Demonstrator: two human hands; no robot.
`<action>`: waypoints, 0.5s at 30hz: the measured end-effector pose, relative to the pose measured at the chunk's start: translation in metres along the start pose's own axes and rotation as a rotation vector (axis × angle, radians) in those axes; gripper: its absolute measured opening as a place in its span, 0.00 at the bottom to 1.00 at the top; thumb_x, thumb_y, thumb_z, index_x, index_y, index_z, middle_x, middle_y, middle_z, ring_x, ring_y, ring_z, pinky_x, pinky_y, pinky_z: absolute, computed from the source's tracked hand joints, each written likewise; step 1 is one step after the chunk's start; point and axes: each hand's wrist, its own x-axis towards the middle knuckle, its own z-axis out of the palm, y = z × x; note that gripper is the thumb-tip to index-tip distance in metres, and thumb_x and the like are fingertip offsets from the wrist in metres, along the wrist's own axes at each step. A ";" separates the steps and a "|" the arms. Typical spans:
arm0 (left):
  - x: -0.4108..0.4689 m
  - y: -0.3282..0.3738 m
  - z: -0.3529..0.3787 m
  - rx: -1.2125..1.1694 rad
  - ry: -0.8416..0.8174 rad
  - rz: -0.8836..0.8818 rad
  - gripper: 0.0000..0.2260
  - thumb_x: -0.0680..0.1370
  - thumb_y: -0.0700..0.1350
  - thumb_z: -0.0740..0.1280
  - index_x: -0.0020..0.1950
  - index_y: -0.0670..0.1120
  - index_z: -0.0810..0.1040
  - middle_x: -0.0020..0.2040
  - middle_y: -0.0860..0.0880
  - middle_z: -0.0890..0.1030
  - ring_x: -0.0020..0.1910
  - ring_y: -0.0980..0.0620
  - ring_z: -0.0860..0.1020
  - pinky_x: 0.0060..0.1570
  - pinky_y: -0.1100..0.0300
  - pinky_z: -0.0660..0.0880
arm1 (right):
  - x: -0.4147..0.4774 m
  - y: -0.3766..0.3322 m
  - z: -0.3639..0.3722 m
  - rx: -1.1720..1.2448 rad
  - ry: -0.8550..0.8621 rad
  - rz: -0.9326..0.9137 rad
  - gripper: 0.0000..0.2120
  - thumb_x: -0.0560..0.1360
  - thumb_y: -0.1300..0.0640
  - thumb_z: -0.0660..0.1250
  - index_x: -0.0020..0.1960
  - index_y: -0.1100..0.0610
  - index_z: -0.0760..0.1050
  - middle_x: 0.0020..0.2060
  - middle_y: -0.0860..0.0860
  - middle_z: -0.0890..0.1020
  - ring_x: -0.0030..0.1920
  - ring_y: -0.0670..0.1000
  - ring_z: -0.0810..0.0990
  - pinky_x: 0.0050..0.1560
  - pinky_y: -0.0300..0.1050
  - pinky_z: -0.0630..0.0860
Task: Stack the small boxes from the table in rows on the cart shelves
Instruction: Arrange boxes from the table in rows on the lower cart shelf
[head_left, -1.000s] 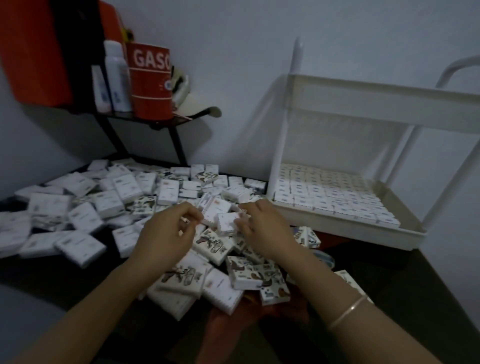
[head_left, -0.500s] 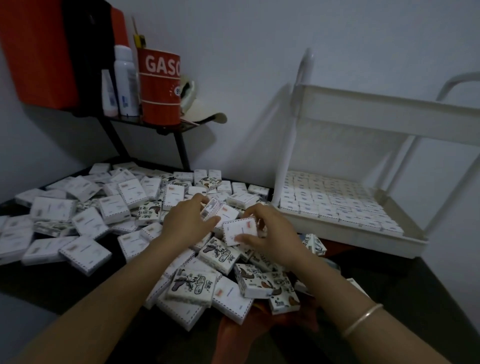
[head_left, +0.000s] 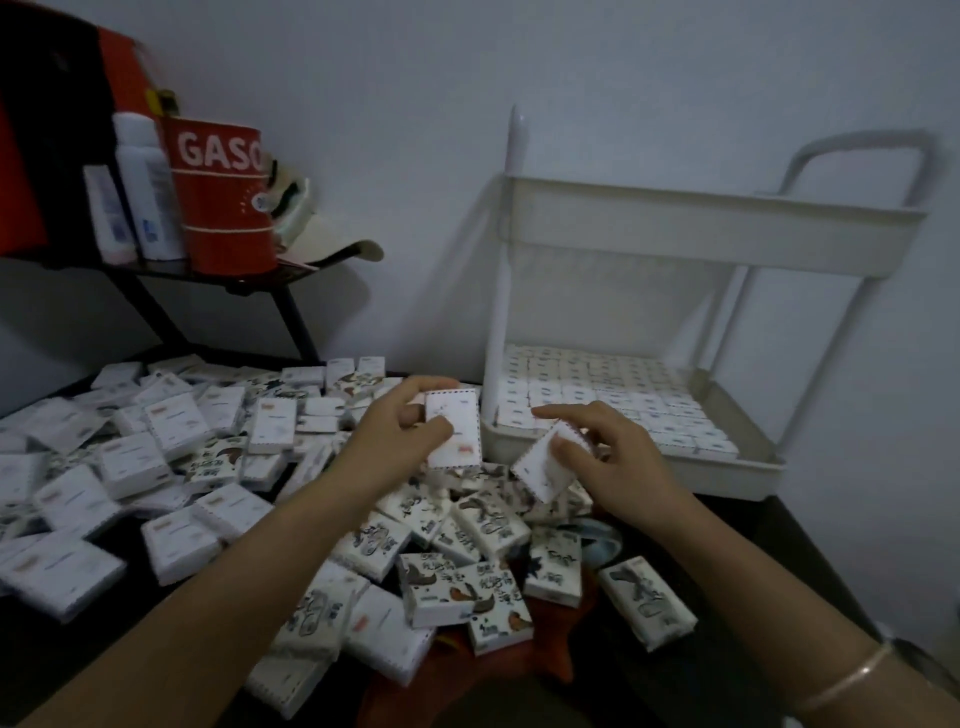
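Fingers (head_left: 422, 387) of left hand (head_left: 395, 441) and right hand (head_left: 618, 457) pinching one apiece, above the littered surface (head_left: 769, 551).
Left box (head_left: 454, 431) between thumb and fingertips, long axis upright; right box (head_left: 537, 470) tilted, slanting up-right toward the cart (head_left: 691, 475).

Dark counter (head_left: 779, 566) before me, heaped with small boxes (head_left: 171, 431).

The boxes lie loose and overlapping across the left and middle of the frame, some plain white face up, some showing printed pictures. A red cloth (head_left: 550, 670) lies under those at lower middle. At right the white cart (head_left: 717, 228) sits on the counter, its lower shelf (head_left: 649, 467) filled with flat rows of boxes (head_left: 597, 384). At upper left a black shelf (head_left: 171, 270) bears a red tin (head_left: 223, 208) and white bottles (head_left: 148, 192).
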 end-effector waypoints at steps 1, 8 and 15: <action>0.004 0.002 0.013 -0.038 -0.030 -0.012 0.16 0.78 0.36 0.64 0.56 0.57 0.79 0.45 0.54 0.85 0.40 0.55 0.84 0.34 0.63 0.79 | -0.003 0.009 -0.012 -0.004 0.018 0.023 0.15 0.78 0.58 0.65 0.61 0.43 0.78 0.47 0.54 0.77 0.44 0.48 0.73 0.46 0.42 0.70; 0.032 0.009 0.114 -0.089 -0.156 -0.096 0.14 0.77 0.37 0.63 0.49 0.55 0.82 0.42 0.54 0.85 0.39 0.58 0.83 0.34 0.66 0.76 | -0.036 0.074 -0.097 -0.079 0.149 0.165 0.15 0.77 0.57 0.66 0.62 0.43 0.77 0.55 0.44 0.78 0.50 0.41 0.76 0.49 0.38 0.73; 0.055 0.015 0.191 -0.278 -0.070 -0.217 0.13 0.75 0.42 0.71 0.58 0.52 0.76 0.47 0.48 0.84 0.43 0.50 0.83 0.38 0.59 0.80 | -0.037 0.123 -0.157 -0.344 0.325 0.197 0.15 0.75 0.52 0.70 0.61 0.51 0.75 0.49 0.42 0.78 0.45 0.41 0.76 0.45 0.36 0.75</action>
